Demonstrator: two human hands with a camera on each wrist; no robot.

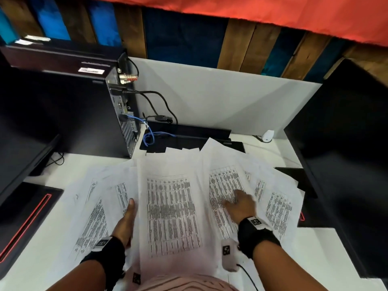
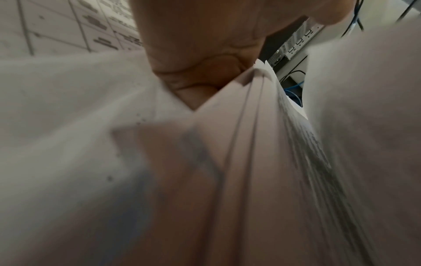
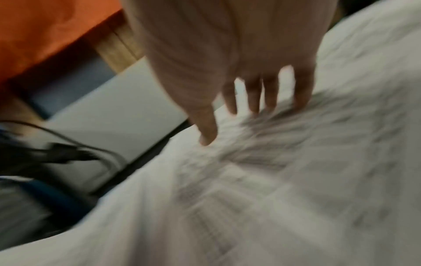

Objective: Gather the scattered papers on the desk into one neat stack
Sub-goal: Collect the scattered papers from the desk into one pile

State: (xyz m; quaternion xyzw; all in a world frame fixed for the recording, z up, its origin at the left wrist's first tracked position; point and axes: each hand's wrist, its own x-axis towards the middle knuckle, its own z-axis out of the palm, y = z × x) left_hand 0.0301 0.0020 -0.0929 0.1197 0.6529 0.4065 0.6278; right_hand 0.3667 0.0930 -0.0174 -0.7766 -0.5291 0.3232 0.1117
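Printed white sheets lie fanned over the white desk [image 1: 315,248]. A middle bundle of papers [image 1: 172,206] sits in front of me. My left hand [image 1: 126,221] holds its left edge, thumb lying straight along the top and fingers hidden beneath. In the left wrist view the sheet edges [image 2: 250,111] run into my left hand [image 2: 200,54]. My right hand [image 1: 239,202] presses flat with spread fingers on a table-printed sheet [image 1: 222,181] to the right. The right wrist view, blurred, shows the same right hand [image 3: 250,117] on that sheet [image 3: 296,162]. More sheets lie at the left [image 1: 94,217] and right [image 1: 277,206].
A black computer tower [image 1: 84,112] with black and blue cables [image 1: 150,136] stands at the back left. A black monitor [image 1: 346,143] fills the right side, and a black base with a red stripe [image 1: 27,217] the left. A white partition [image 1: 210,91] closes the back.
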